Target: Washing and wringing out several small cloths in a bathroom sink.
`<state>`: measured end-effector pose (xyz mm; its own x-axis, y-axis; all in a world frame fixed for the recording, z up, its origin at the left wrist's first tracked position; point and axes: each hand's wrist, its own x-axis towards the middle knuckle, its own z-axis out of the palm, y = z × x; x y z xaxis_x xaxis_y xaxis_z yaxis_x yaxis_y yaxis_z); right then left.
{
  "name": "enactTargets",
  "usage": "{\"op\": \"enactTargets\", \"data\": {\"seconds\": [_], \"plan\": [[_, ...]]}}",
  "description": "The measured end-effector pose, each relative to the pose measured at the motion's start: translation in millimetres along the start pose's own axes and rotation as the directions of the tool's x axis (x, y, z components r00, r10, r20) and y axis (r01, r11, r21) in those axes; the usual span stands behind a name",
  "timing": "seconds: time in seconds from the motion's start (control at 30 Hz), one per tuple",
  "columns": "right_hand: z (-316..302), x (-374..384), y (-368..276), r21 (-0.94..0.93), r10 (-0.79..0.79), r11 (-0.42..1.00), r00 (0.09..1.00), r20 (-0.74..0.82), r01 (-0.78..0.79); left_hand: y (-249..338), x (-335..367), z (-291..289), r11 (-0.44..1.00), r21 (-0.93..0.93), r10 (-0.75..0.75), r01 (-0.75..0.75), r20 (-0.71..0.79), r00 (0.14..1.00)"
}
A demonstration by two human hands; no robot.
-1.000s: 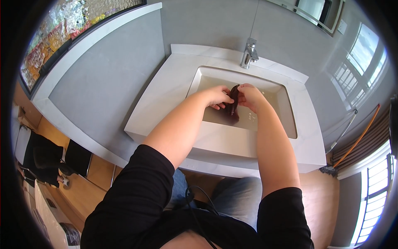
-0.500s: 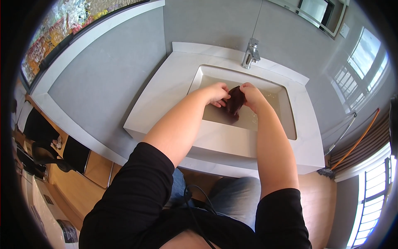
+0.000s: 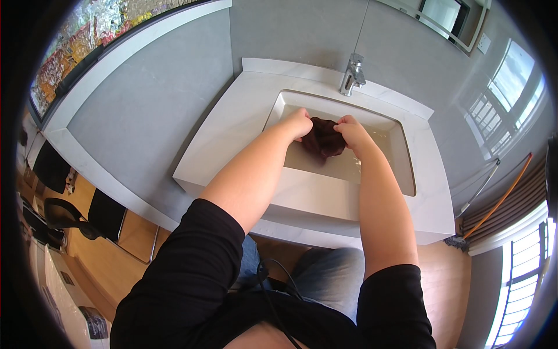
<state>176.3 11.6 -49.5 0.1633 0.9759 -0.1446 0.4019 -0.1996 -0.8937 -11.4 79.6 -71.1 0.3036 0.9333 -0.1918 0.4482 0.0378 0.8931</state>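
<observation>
Person is standing at a white rectangular stone washbasin (image 3: 372,200), both bare forearms reaching in from the lower edge. Left hand (image 3: 299,123) is curling closed, fingers pinching the left edge of a dark maroon crumpled cloth (image 3: 323,139). Right hand (image 3: 350,129) is likewise closing on the right edge of the same cloth, fingers pressed into the fabric. Cloth is hanging bunched between the two hands, over the middle of the basin bowl, its lower part dipping toward the shallow murky water (image 3: 372,166) that is filling the bowl; whether the cloth is touching the water is hard to tell. Hands are sitting close together, the cloth being the only thing between them. A chrome single-lever faucet (image 3: 351,74) is standing on the back ledge of the basin, just beyond the hands, apart from them. Grey wall panels (image 3: 145,110) are running behind and to the left of the basin. Person is wearing a black short-sleeved top (image 3: 192,273) and blue jeans (image 3: 325,285). An orange-handled tool (image 3: 494,206) is leaning at the right, well apart from the basin.
</observation>
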Motion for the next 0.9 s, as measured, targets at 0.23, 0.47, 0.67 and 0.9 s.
{"op": "enactTargets", "data": {"seconds": [0.23, 0.47, 0.67, 0.9], "plan": [[-1, 4, 7, -0.321, -0.021, 0.947, 1.0, 0.023, 0.027, -15, 21, 1, 0.981, 0.194, 0.028, -0.021, -0.034, 0.999], [-4, -13, -6, -0.497, 0.182, 0.86, 0.98, 0.08, -0.119, -11, 10, 7, 0.901, 0.431, 0.031, -0.044, 0.037, 0.999], [-6, -12, -2, -0.625, 0.237, 0.775, 0.96, 0.15, -0.094, -9, 8, 4, 0.838, 0.543, 0.008, -0.058, 0.094, 0.996], [-3, -17, -10, -0.657, 0.319, 0.736, 0.94, 0.122, -0.164, -12, 8, 4, 0.818, 0.575, -0.016, -0.024, 0.066, 0.998]]}}
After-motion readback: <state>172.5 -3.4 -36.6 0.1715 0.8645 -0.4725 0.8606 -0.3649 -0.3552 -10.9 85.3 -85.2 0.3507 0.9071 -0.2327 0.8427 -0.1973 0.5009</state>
